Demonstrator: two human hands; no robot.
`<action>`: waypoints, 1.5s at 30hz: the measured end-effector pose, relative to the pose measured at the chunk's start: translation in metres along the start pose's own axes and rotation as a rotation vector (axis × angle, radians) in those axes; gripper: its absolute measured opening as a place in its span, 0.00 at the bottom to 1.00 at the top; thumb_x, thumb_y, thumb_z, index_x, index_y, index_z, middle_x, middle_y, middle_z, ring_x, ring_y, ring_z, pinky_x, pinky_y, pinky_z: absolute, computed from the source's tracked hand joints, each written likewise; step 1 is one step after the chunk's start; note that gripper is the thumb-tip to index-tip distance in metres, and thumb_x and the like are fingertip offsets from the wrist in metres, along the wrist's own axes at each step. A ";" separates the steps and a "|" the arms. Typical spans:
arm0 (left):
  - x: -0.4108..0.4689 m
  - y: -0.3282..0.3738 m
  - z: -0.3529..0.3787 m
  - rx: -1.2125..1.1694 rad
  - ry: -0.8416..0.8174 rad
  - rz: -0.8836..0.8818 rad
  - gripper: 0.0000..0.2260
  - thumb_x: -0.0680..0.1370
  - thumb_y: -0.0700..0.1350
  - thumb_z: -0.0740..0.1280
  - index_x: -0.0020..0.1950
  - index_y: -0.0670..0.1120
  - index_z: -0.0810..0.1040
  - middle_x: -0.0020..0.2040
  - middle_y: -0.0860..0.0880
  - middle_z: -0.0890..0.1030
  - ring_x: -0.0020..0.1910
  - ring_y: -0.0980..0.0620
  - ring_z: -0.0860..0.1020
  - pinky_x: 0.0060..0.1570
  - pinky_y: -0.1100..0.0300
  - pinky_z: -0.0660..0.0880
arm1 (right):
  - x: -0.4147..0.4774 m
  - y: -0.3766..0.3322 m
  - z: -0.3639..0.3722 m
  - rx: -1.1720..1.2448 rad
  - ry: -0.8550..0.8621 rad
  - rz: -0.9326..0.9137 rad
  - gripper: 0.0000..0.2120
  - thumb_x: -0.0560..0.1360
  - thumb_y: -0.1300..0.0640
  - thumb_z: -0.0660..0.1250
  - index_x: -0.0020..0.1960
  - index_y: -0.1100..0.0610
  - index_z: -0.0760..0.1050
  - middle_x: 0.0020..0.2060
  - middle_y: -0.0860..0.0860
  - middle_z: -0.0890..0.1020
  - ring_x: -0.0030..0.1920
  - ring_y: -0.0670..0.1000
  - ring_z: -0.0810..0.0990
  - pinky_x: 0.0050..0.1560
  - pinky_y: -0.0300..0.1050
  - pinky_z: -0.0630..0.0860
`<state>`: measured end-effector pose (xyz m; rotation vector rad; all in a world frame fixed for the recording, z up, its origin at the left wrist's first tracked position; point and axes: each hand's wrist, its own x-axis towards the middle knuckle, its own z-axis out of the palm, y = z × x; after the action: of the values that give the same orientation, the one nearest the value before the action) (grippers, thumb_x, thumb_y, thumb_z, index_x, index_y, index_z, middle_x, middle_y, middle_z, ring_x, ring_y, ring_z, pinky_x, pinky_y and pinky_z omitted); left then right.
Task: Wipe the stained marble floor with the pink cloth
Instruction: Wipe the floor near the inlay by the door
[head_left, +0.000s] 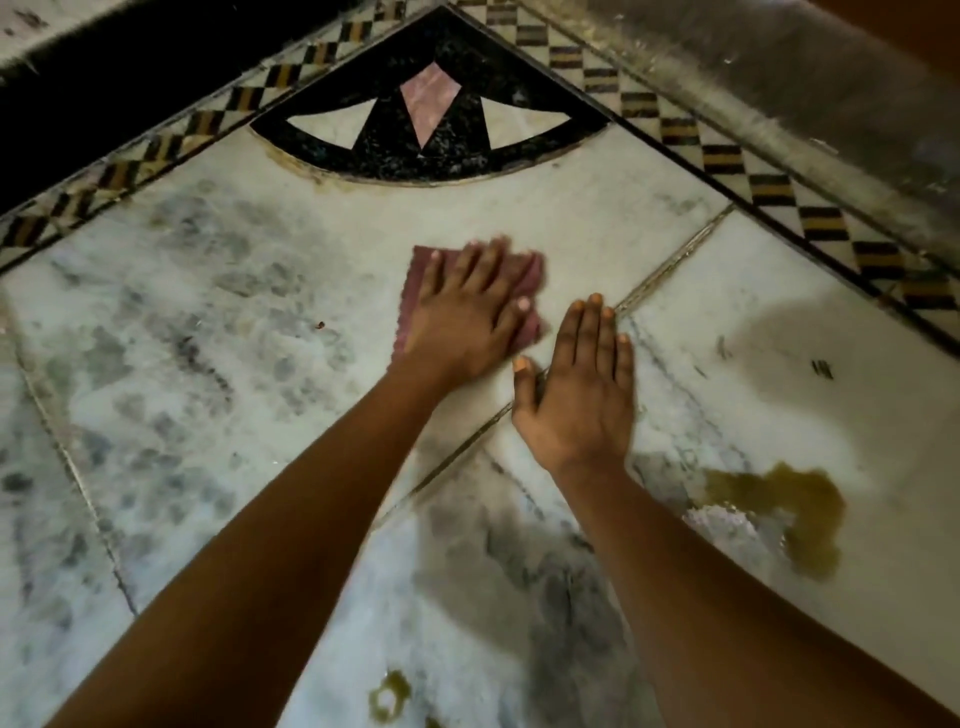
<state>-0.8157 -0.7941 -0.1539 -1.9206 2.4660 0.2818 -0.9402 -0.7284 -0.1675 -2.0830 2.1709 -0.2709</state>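
Note:
A pink cloth (411, 291) lies flat on the white marble floor (208, 322), near the middle of the view. My left hand (470, 309) presses on it with straight, spread fingers and covers most of it. My right hand (579, 389) rests flat on the bare marble just right of the cloth, fingers straight and together, across a tile joint. A yellow-brown puddle (789, 509) stains the floor at the lower right. A smaller yellowish ring stain (389, 696) sits at the bottom edge. Grey smudges mark the tiles on the left.
A black inlaid corner motif (431, 119) with a pink diamond lies beyond the cloth. A checkered black-and-yellow border (727, 156) runs along both sides of the corner. A grey raised ledge (779, 98) lies behind the right border, and a dark strip (104, 93) behind the left.

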 end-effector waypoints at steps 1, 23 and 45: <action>-0.013 -0.013 0.001 0.029 0.005 0.068 0.25 0.80 0.57 0.43 0.77 0.55 0.46 0.78 0.50 0.47 0.77 0.49 0.45 0.72 0.47 0.39 | 0.000 0.000 0.000 -0.005 -0.005 -0.002 0.36 0.76 0.42 0.45 0.76 0.64 0.50 0.76 0.60 0.52 0.76 0.56 0.50 0.75 0.52 0.45; 0.022 -0.016 -0.001 0.049 -0.003 0.224 0.27 0.76 0.63 0.38 0.75 0.61 0.48 0.78 0.53 0.48 0.76 0.51 0.49 0.72 0.42 0.45 | 0.002 -0.001 -0.001 0.056 -0.020 0.015 0.37 0.75 0.41 0.42 0.77 0.62 0.47 0.77 0.58 0.48 0.77 0.54 0.45 0.73 0.51 0.41; -0.108 -0.153 -0.007 0.082 0.042 -0.310 0.28 0.77 0.58 0.43 0.76 0.53 0.58 0.77 0.48 0.55 0.75 0.44 0.56 0.70 0.42 0.49 | 0.004 0.002 -0.002 -0.043 -0.111 0.008 0.35 0.79 0.41 0.45 0.77 0.62 0.40 0.77 0.58 0.43 0.77 0.54 0.41 0.76 0.51 0.40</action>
<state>-0.6404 -0.7274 -0.1563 -2.2502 2.1190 0.1348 -0.9430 -0.7317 -0.1661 -2.0585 2.1390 -0.1055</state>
